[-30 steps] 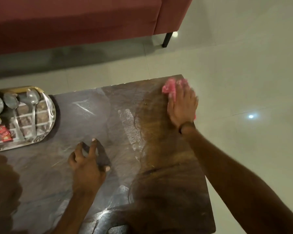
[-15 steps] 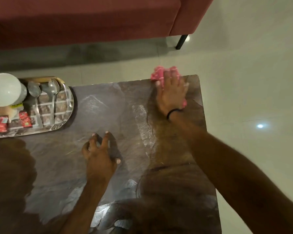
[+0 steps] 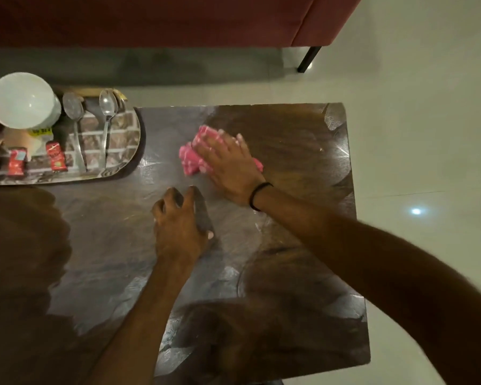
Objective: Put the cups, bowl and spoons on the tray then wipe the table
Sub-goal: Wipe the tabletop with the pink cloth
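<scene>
My right hand (image 3: pixel 229 166) presses flat on a pink cloth (image 3: pixel 190 158) in the middle of the dark glossy table (image 3: pixel 303 151). My left hand (image 3: pixel 179 226) rests on the table just below it, fingertips spread and propped on the surface, holding nothing. At the far left stands a patterned tray (image 3: pixel 114 151) holding a white bowl (image 3: pixel 21 100), two metal spoons (image 3: pixel 106 118) lying side by side, and red sachets (image 3: pixel 56 156). The cups are hidden or cut off at the left edge.
A dark red sofa (image 3: pixel 164 20) runs along the top, with a black leg (image 3: pixel 308 59) on the pale tiled floor (image 3: pixel 428 120). The table's right edge drops to the floor. Dark shadow covers the table's lower left.
My right hand has swept the pink cloth from the table's far right corner leftward and toward me, to the middle. The left hand stays planted. The view has shifted, showing more of the tray.
</scene>
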